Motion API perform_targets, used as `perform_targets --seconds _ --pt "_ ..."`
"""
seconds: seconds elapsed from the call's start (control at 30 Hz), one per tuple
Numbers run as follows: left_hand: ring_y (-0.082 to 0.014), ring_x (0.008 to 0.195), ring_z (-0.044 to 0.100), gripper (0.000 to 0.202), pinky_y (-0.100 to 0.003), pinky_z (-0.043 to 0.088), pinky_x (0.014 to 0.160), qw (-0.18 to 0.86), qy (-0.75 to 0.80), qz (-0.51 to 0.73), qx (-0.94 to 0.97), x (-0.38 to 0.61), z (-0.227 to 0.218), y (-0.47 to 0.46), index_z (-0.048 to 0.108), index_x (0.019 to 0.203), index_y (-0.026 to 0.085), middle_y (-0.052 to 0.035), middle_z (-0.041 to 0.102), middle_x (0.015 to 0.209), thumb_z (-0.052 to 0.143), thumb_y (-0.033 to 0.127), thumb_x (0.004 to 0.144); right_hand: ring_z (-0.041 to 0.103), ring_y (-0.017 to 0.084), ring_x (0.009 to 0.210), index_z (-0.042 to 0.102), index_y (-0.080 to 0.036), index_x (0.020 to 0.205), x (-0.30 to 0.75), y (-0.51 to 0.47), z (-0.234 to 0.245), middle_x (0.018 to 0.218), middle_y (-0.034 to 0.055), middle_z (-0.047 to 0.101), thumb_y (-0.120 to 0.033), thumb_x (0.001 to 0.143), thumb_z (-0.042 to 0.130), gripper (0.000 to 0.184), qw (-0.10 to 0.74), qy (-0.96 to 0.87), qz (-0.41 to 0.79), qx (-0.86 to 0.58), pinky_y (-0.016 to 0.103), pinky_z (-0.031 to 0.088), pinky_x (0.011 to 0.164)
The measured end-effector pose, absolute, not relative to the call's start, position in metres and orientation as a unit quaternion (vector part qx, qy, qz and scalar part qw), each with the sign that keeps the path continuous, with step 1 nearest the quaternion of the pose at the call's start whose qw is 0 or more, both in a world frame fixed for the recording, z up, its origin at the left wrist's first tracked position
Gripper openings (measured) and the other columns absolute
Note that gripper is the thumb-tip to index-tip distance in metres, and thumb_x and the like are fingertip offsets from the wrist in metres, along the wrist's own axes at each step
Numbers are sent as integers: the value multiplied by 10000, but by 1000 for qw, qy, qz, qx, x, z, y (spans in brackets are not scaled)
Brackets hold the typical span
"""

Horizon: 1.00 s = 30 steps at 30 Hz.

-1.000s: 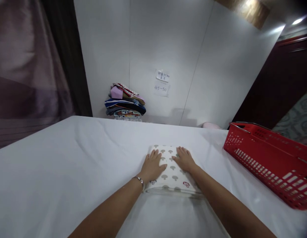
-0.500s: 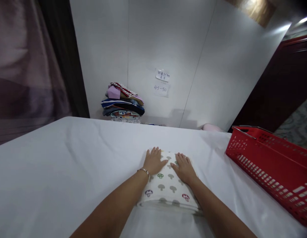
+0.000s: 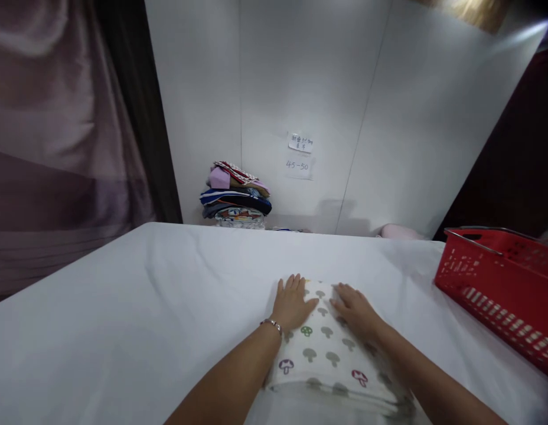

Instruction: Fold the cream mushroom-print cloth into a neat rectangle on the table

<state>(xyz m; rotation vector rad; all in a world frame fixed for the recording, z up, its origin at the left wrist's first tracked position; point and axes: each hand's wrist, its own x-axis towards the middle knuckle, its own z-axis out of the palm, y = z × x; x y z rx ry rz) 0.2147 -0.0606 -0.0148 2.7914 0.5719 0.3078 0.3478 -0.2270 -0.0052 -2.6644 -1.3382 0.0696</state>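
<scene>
A folded white cloth with a mushroom print (image 3: 325, 354) lies on the white-covered table (image 3: 123, 319) in front of me. My left hand (image 3: 294, 302), with a bracelet at the wrist, lies flat on the cloth's far left part, fingers stretched out. My right hand (image 3: 356, 308) rests flat on the far right part, fingers pointing left towards the other hand. Both hands press on the cloth and hold nothing.
A red plastic basket (image 3: 499, 289) with a metal handle stands on the table at the right. A stack of folded clothes (image 3: 235, 195) sits against the white wall beyond the table, below two paper notes (image 3: 299, 154). A curtain hangs at the left.
Both hands have slid towards the cloth's far edge, still flat on it. The view has shifted, so the cloth and basket sit further right and lower in the picture.
</scene>
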Motion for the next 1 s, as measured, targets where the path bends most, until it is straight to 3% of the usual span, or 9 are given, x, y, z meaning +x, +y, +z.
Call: perform_targets --seconds 0.27,0.47,0.6,1.0 --pt "-251 1385 92 780 -485 22 1118 163 198 80 963 211 -8 -64 233 1429 158 -66 197 1500 188 648 824 184 257 1364 329 -122 1392 364 -238 -24 1476 102 258 -522 891 264 644 48 -406 -17 -912 437 227 1058" --pt "-249 1385 93 780 -486 18 1117 168 198 84 962 211 -7 -64 241 1427 156 -71 195 1501 204 647 822 187 260 1363 309 -117 1400 363 -236 -16 1474 107 260 -515 895 261 645 37 -402 -2 -915 464 216 1061" --pt "-249 1384 104 769 -493 25 1115 167 198 87 962 212 -9 -63 253 1422 164 -71 204 1498 217 642 821 198 277 1358 372 -138 1368 360 -232 -4 1455 117 300 -512 894 285 609 16 -412 -17 -911 527 156 1063" --pt "-235 1384 99 775 -497 27 1114 161 198 96 962 213 -14 -63 236 1427 176 -56 209 1498 182 656 821 244 260 1346 367 -140 1372 354 -232 -19 1440 114 334 -494 908 264 592 25 -474 -51 -879 469 198 1072"
